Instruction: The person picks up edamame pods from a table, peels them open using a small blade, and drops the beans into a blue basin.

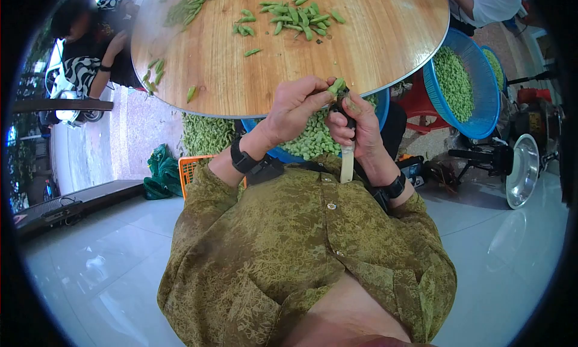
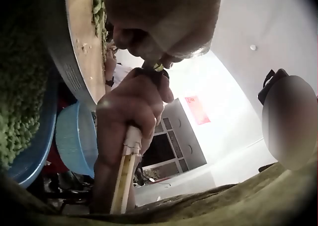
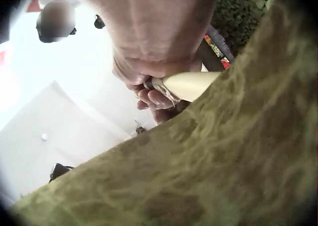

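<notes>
My left hand (image 1: 295, 109) pinches a green soybean pod (image 1: 338, 86) just past the near edge of the round table. Right beside it, my right hand (image 1: 361, 127) grips a tool whose pale handle (image 1: 347, 163) sticks out below the fist toward the shirt. Something wrapped binds that handle (image 2: 125, 179) near the fist in the left wrist view. A black part of the tool (image 1: 344, 113) shows between the fingers; its working end is mostly hidden at the pod. In the right wrist view the pale handle (image 3: 191, 85) runs behind the shirt.
Soybean pods (image 1: 301, 17) lie scattered over the wooden table (image 1: 385, 40). A blue basin (image 1: 274, 151) of shelled beans stands below the hands, with another basin (image 1: 430, 76) at right. An orange basket (image 1: 188, 166) stands at left. Another person (image 1: 90, 52) sits across at left.
</notes>
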Available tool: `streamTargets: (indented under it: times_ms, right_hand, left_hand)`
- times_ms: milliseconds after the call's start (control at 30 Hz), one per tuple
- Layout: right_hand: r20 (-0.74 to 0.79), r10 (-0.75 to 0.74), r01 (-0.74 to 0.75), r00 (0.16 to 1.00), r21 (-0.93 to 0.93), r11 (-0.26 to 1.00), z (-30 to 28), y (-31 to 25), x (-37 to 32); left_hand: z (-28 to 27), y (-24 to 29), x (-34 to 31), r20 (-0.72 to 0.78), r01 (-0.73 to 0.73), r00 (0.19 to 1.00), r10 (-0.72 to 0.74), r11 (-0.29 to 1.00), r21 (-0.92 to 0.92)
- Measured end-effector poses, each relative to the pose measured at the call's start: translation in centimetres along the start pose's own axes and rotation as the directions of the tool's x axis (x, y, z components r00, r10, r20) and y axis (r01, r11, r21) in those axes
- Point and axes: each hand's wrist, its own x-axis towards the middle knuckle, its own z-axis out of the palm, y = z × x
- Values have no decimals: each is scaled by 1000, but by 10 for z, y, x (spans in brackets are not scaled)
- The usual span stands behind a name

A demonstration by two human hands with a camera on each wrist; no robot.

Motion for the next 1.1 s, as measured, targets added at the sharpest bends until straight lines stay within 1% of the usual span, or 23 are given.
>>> streamTargets:
  times_ms: [133, 200, 233, 300, 367, 433, 467, 500, 533, 567, 600, 633, 667, 700, 733, 767, 833, 900, 933, 967, 1033, 1067, 1100]
  right_hand:
    - [-26, -5, 4, 1000, -45, 999, 2, 5, 1]
    - [-43, -49, 49, 998, 3, 999, 9, 9, 6]
    - [-41, -50, 50, 998, 4, 999, 12, 13, 8]
    - [-44, -90, 89, 995, -31, 996, 15, 14, 13]
    - [-28, -92, 92, 995, -17, 996, 15, 12, 15]
    - [-81, -125, 110, 989, -169, 980, 16, 10, 13]
    - [-83, -123, 108, 989, -169, 980, 13, 10, 14]
    - [-71, -142, 119, 987, -257, 959, 6, 10, 15]
    - [-57, -159, 130, 986, -343, 930, 0, 12, 15]
    - [-59, -159, 130, 985, -342, 931, -5, 14, 14]
    - [-113, -216, 124, 970, -535, 835, -8, 15, 14]
    - [-152, -281, 96, 948, -704, 704, -9, 16, 14]
    - [-154, -280, 93, 948, -704, 704, -8, 16, 14]
    - [-112, -415, 139, 903, -838, 527, -1, 15, 15]
    - [-40, -532, 158, 846, -933, 322, 3, 15, 15]
    - [-42, -532, 157, 846, -933, 323, -1, 15, 16]
    - [150, -552, 218, 820, -974, 59, -9, 15, 20]
    - [164, -519, 206, 839, -978, 24, -6, 12, 18]
    - [174, -488, 194, 855, -981, -10, -4, 11, 16]
    - [172, -487, 192, 856, -981, -10, -3, 8, 16]
    - [111, -392, 137, 913, -990, 38, -4, 2, 15]
    - [111, -392, 137, 913, -990, 39, -4, 3, 16]
    - [206, -413, 202, 887, -978, -52, -4, 5, 16]
  left_hand:
    - [0, -4, -4, -21, -76, 997, 77, 995, 72]
    - [3, 1, -2, -130, -216, 957, 261, 934, 284]
    - [1, 2, -3, -129, -217, 956, 262, 933, 287]
    - [-2, 3, 0, -203, 20, 979, -9, 999, 51]
    - [-4, 1, 1, -181, 46, 983, -44, 999, 6]
    - [-7, -5, -1, -157, 75, 984, -80, 996, -38]
    - [-8, -11, -4, -98, 171, 975, -201, 953, -251]
    - [-8, -14, -6, -13, 268, 952, -306, 854, -446]
    - [-5, -14, -8, -10, 272, 951, -309, 852, -448]
    - [-2, -12, -11, -99, 238, 959, -265, 945, -223]
    - [0, -11, -12, -174, 204, 965, -198, 979, 21]
    - [-1, -11, -14, -174, 204, 965, -198, 979, 20]
    - [-3, -11, -16, -128, 238, 966, -225, 967, 94]
    - [-4, -12, -19, -84, 266, 963, -255, 949, 168]
    - [-3, -11, -21, -84, 268, 963, -258, 949, 165]
    - [-3, -10, -23, -67, 227, 974, -218, 956, 183]
    - [-4, -10, -24, -50, 183, 983, -177, 962, 200]
    - [-6, -13, -26, 7, -8, 1000, 6, 943, 334]
    - [-8, -12, -27, 6, -5, 1000, 3, 943, 333]
    - [-9, -9, -28, 30, 41, 998, -52, 955, 294]
    - [-8, -8, -30, 58, 88, 993, -107, 963, 256]
    - [-6, -9, -31, 50, 32, 998, -49, 955, 295]
    - [-5, -10, -32, 45, -24, 999, 9, 942, 335]
